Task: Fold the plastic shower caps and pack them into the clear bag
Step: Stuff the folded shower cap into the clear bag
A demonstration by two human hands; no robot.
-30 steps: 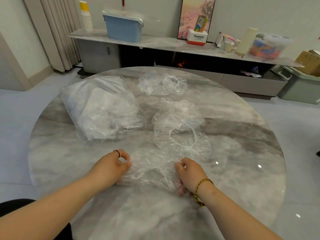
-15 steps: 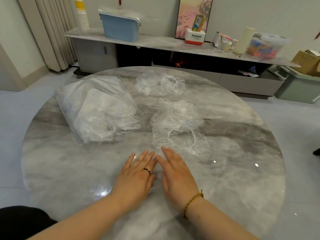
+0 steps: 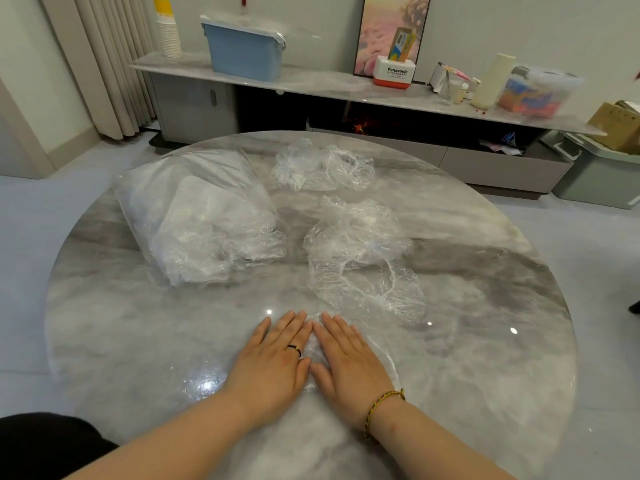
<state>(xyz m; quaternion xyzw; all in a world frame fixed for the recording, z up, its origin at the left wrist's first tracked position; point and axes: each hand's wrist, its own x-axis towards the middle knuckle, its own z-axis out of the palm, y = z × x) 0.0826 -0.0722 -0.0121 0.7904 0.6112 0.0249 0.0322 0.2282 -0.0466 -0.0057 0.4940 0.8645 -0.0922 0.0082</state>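
I am at the flattening part of a fold. My left grip [image 3: 273, 358] and right grip [image 3: 349, 362] lie side by side, palms down and fingers straight, pressing a thin clear plastic shower cap [image 3: 313, 344] flat on the round grey marble bench [image 3: 138, 323]. Neither grip curls round anything; both are spread open and only press. The cap shows as film between my two index fingers and as a faint edge past the right grip. I cannot tell how many folds it has.

Next, I judge, I must pinch the pressed cap by its edge so it does not spring open. Then I carry it to the large clear plastic bag [image 3: 194, 220], which lies beyond my left grip and bulges with crumpled film. I cannot make out its mouth, so one grip may have to find and hold it open.

More caps wait:
- a ring-mouthed clear cap [image 3: 367, 289] just beyond my right fingertips
- a crumpled clear heap [image 3: 356, 230] touching it from behind
- another crumpled cap [image 3: 322, 168] near the far edge

Nothing stands between my grips and the bag. The ring-mouthed cap is close enough that I could drag it along. The blue lidded plastic bin [image 3: 244, 50] on the shelf beyond is well apart.
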